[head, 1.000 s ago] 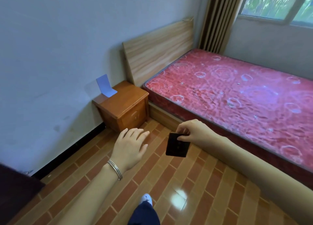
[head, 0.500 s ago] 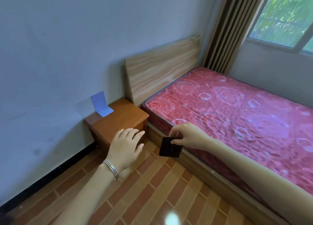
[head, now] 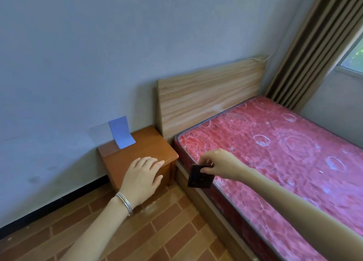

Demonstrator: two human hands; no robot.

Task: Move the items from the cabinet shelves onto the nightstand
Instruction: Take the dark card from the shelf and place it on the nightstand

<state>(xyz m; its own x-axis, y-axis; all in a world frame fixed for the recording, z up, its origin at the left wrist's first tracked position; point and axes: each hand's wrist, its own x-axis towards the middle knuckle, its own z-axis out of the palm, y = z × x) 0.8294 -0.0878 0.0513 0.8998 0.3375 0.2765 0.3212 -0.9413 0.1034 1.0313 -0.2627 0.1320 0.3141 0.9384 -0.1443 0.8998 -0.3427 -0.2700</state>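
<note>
Seemingly just off nightstand [head: 137, 154], right hand [head: 220, 162] pinches card [head: 199, 177].

The nightstand [head: 137, 150] front is partly hidden behind the fingers of the left hand [head: 141, 180]. Below the fingertips of the right hand [head: 222, 162], the dark card [head: 198, 180] face is blurred.

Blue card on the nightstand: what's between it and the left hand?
Only bare wood of the nightstand top lies between the blue card and the left hand, as the head view shows.

Both arms reach forward, the left hand [head: 142, 179] flat with fingers [head: 155, 163] straight, the right hand [head: 220, 163] pinching a dark card [head: 199, 177].
</note>
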